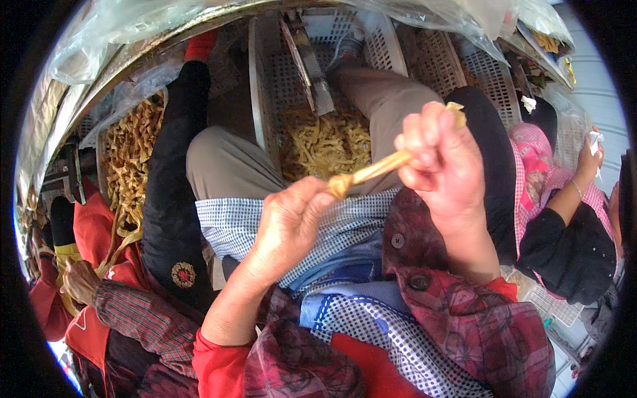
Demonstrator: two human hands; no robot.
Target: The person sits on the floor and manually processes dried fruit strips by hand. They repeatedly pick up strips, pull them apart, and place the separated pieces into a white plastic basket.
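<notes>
Above my lap, a soft yellowish strip [379, 168] runs taut between my two hands. A thick knot [341, 186] sits in it, right at the thumb and fingers of my left hand [291, 221], which pinch it. My right hand [440, 149] is raised higher and closed around the strip's other part, with a yellow end [456, 115] poking out past the fist. Between my knees stands a white perforated plastic crate [259, 99]. In its near part lies a heap of similar yellow strip pieces [328, 142], many of which look knotted.
A worn board [303, 64] slants into the crate. Clear plastic sheeting [84, 54] hangs over the far edge. At left, a person's hand [79, 281] holds long strips beside a crate of browner knotted pieces [132, 149]. Another person's hand [591, 154] holds something white at right.
</notes>
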